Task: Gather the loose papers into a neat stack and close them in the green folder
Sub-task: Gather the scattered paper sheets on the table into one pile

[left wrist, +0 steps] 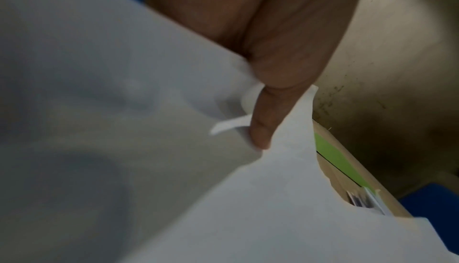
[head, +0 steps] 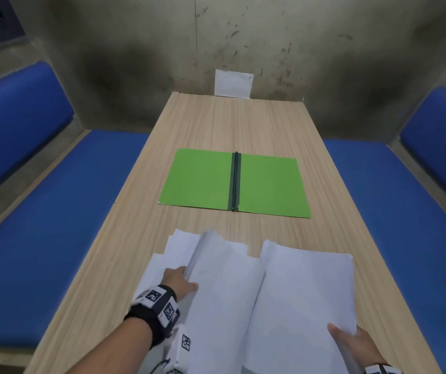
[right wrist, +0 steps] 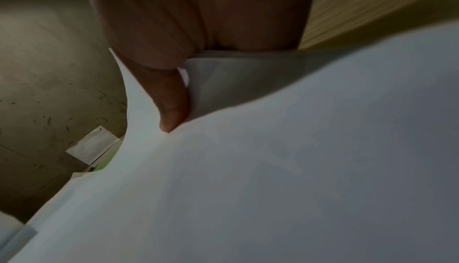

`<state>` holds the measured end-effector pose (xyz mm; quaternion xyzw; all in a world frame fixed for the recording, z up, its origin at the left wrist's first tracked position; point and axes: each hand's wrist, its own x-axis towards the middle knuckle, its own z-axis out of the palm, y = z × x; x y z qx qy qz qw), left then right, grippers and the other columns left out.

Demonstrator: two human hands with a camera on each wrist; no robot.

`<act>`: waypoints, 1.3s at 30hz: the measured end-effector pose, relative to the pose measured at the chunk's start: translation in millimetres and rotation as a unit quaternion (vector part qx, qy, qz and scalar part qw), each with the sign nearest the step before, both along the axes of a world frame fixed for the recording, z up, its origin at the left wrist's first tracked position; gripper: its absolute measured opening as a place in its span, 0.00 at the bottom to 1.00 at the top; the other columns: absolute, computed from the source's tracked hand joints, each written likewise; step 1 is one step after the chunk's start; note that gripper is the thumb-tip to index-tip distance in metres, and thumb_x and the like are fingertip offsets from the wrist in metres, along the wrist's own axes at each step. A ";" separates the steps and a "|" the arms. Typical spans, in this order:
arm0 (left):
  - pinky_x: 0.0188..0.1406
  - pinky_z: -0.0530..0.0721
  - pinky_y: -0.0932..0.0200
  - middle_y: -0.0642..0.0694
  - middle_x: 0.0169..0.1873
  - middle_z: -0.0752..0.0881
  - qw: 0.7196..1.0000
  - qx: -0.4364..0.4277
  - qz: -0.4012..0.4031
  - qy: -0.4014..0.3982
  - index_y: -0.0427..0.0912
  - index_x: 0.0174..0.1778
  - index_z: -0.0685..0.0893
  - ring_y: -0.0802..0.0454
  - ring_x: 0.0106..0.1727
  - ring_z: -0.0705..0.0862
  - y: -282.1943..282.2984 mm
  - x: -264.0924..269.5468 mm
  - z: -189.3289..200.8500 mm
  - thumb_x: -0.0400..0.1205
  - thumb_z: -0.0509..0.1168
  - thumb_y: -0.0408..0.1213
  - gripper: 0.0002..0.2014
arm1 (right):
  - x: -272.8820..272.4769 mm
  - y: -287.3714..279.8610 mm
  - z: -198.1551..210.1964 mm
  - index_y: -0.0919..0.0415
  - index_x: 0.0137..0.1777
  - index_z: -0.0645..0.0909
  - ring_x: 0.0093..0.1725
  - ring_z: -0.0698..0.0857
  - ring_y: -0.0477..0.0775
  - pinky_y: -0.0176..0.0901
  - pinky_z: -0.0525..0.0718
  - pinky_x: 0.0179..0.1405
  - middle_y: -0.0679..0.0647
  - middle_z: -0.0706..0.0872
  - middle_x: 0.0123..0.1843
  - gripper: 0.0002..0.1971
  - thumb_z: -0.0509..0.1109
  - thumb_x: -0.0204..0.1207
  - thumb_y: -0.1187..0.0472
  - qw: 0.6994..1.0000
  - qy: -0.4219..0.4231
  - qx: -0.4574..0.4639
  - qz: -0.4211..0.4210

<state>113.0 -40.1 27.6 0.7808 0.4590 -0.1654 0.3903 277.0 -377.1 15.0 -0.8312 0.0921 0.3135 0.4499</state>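
Note:
White loose papers [head: 243,287] lie in two overlapping batches at the near end of the wooden table [head: 216,125]. My left hand [head: 180,279] grips the left edge of the left batch, thumb on top [left wrist: 261,126], and that edge is lifted off the sheets beneath. My right hand [head: 351,344] holds the near right corner of the right batch [head: 311,287], thumb pressed on the top sheet [right wrist: 174,110]. The green folder [head: 235,182] lies open and flat beyond the papers, its dark spine [head: 234,182] in the middle. A strip of the folder [left wrist: 332,155] shows past the sheets.
Blue padded benches [head: 54,225] run along both sides of the table, the other one [head: 405,211] at the right. A stained concrete wall stands at the far end with a small white card [head: 233,83] against it. Bare tabletop lies between folder and wall.

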 end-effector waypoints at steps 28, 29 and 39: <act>0.50 0.77 0.57 0.38 0.51 0.88 0.984 -0.011 0.149 -0.096 0.35 0.56 0.83 0.45 0.49 0.83 31.3 -75.9 14.5 0.74 0.71 0.31 0.15 | -0.5 6.0 4.6 0.80 0.64 0.76 0.65 0.79 0.70 0.54 0.71 0.67 0.75 0.79 0.66 0.20 0.70 0.73 0.72 0.998 -0.038 0.030 -0.037; 0.48 0.77 0.56 0.39 0.50 0.88 0.983 0.001 0.149 -0.109 0.36 0.55 0.83 0.44 0.49 0.84 31.7 -76.3 18.9 0.73 0.70 0.32 0.14 | 1.5 7.7 10.2 0.80 0.63 0.76 0.66 0.78 0.71 0.53 0.71 0.67 0.76 0.79 0.66 0.20 0.70 0.73 0.72 0.997 -0.047 0.041 -0.044; 0.54 0.78 0.53 0.45 0.56 0.81 0.954 -0.015 0.164 -0.251 0.45 0.71 0.68 0.45 0.54 0.82 24.3 -77.3 48.6 0.72 0.72 0.26 0.32 | 21.2 48.1 39.1 0.72 0.53 0.80 0.30 0.91 0.55 0.47 0.89 0.32 0.55 0.93 0.32 0.10 0.66 0.74 0.69 0.958 0.053 0.275 -0.066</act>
